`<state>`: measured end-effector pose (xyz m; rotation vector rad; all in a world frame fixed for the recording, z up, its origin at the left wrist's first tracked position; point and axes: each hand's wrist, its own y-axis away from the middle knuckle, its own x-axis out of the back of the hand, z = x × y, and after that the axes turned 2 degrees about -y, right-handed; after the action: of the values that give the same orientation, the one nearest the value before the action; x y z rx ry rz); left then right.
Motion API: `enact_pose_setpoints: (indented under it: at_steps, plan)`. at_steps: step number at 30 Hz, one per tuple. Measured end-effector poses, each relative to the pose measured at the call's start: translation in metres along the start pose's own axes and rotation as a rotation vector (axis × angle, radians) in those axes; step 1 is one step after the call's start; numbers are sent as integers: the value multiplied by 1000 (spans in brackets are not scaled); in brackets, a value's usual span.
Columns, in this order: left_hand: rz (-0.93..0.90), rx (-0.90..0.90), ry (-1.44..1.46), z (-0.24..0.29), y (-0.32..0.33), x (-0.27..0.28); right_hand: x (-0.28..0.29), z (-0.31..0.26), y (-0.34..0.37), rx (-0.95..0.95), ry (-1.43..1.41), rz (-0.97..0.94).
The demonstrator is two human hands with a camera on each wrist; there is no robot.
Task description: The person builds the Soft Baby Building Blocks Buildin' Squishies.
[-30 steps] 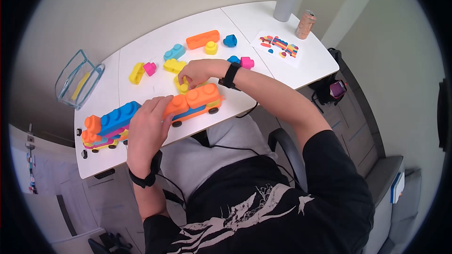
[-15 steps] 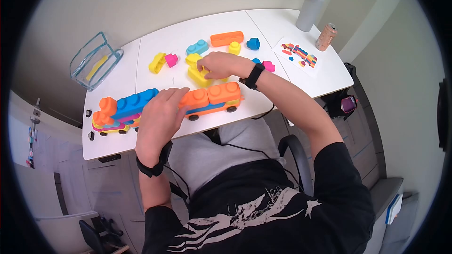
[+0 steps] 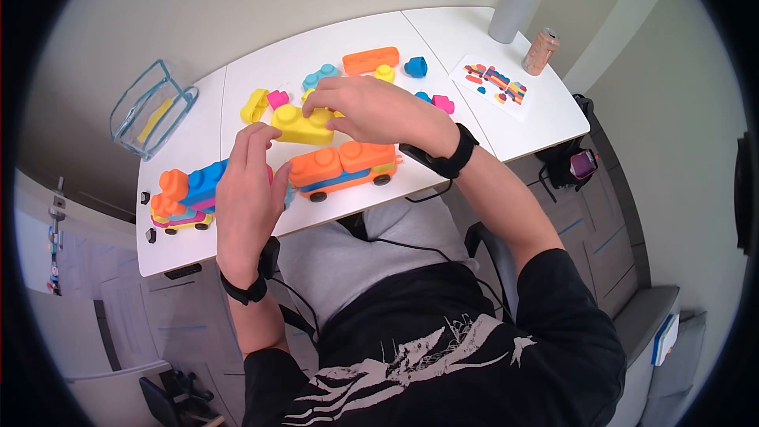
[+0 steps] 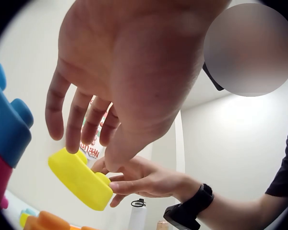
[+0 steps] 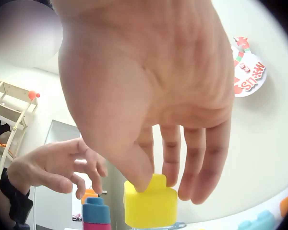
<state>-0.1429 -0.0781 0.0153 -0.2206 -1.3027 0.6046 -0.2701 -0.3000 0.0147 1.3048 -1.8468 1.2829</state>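
My right hand point(image 3: 383, 113) pinches a long yellow block point(image 3: 299, 128) by the stud at one end, thumb on one side and fingers on the other. In the left wrist view the yellow block point(image 4: 81, 179) hangs tilted above the table. My left hand point(image 3: 249, 178) is over the toy train with loosely bent fingers, its fingertips close to the block's other end. The rear train car carries two orange blocks point(image 3: 341, 160) on a blue layer. Left of it, the front section with a blue block point(image 3: 204, 186) is partly hidden behind my left hand.
Loose blocks lie farther back: a yellow arch point(image 3: 254, 106), a pink one point(image 3: 277, 100), a teal one point(image 3: 321, 77), a long orange one point(image 3: 371, 60) and a blue one point(image 3: 416, 67). A picture sheet point(image 3: 494, 85), can point(image 3: 541, 52), bottle point(image 3: 512, 8) and clear bag point(image 3: 158, 115) surround them.
My right hand has lifted the long yellow block from among the loose blocks and brought it left and nearer. My left hand has come off the train, its fingers now toward the yellow block.
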Motion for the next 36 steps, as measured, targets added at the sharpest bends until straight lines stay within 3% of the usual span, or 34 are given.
enact_pose_setpoints:
  at_steps: [8,16,22,26,36]
  plan:
    - [-6,-62,-83,2,2,0,2,-2,12,-36,-52,-64]
    - [-156,64,25,4,4,-3,-1,-1,19,9,-71,-47]
    - [-164,-8,43,-5,9,-9,-9,-4,18,27,-68,-108]
    - [-153,-6,0,-6,13,-17,-14,-7,18,-40,-57,-128]
    - [-166,29,-26,1,17,-13,-23,-5,18,24,-97,-89]
